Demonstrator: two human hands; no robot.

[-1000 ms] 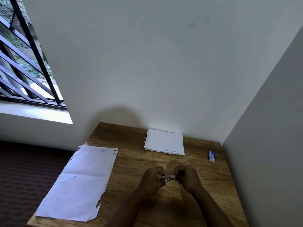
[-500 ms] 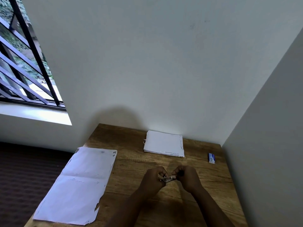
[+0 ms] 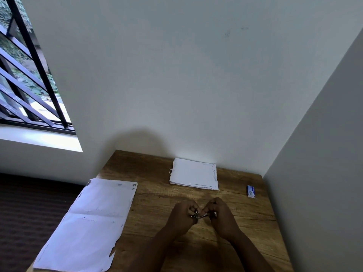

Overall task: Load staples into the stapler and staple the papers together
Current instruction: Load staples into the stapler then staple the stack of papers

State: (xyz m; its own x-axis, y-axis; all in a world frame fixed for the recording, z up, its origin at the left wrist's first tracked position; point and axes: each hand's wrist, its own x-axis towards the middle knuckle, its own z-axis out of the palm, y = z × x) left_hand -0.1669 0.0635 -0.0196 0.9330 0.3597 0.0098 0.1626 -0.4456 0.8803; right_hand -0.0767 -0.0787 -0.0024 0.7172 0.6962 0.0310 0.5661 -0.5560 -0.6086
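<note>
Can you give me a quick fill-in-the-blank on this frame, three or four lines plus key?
1. Both hands, left hand and right hand, hold a small ____ object between their fingertips.
2. The folded stack of papers lies at the table's ____ edge, by the wall.
3. The small blue box sits near the table's ____ edge.
4. The large creased sheet overhangs the wooden table on its ____ side.

Missing words: metal; far; right; left

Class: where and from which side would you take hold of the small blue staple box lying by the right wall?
Pinch the staple box across its two long sides from above, probably with the right hand. It lies flat, long axis pointing away, and the wall crowds its right.
</note>
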